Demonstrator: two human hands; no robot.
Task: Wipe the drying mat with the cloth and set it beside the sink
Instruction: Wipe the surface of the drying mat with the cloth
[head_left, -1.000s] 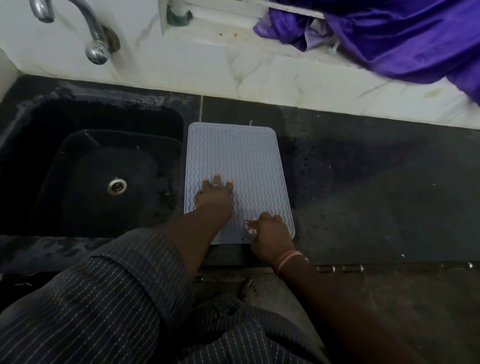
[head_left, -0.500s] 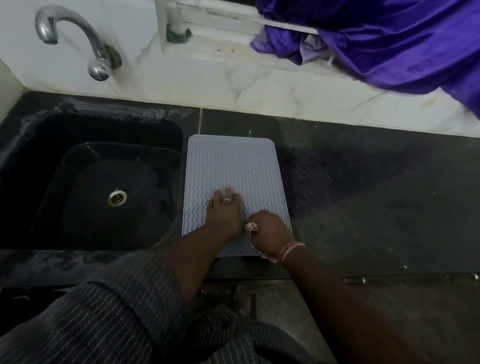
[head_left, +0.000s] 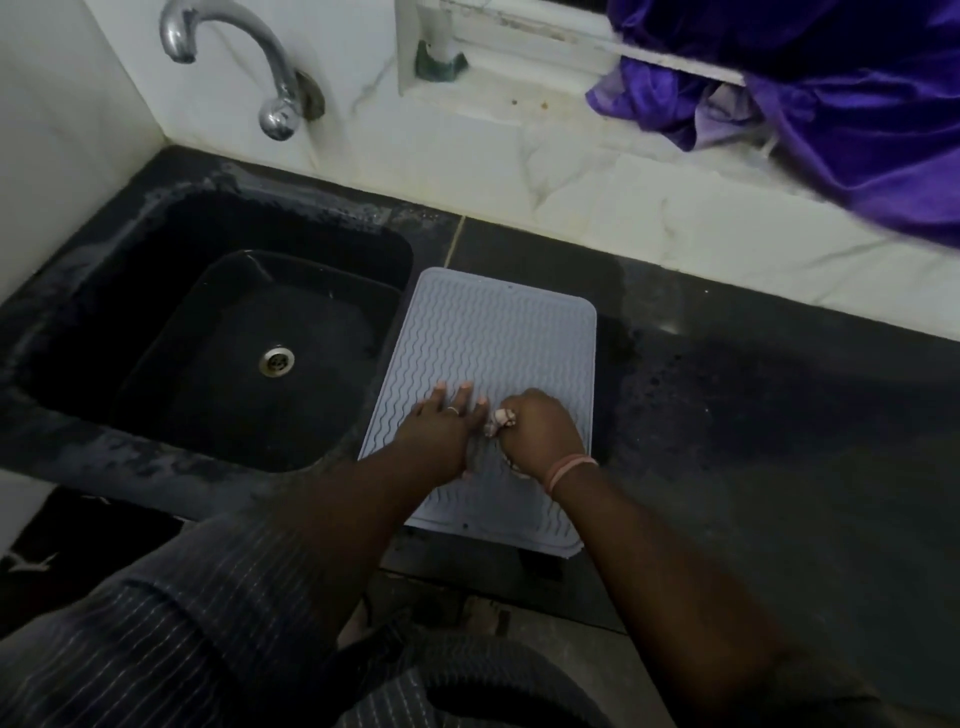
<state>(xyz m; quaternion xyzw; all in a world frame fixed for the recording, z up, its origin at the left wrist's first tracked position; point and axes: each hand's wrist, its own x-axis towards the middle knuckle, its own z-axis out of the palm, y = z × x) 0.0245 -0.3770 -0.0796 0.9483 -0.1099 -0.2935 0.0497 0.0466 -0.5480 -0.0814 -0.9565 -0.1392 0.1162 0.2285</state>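
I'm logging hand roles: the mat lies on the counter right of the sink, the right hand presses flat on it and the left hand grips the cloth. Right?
Not quite, the hands are swapped. In the head view the left hand presses flat on the mat while the right hand grips the cloth. The mat does lie right of the sink.

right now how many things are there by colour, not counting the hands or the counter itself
Grey: 1, the wavy-ribbed rectangular silicone drying mat
Black: 1, the sunken stone sink
Silver: 2, the curved metal tap and the round drain
Purple: 1, the shiny draped fabric
Pale: 1, the small bunched cloth in the right hand
Total: 6
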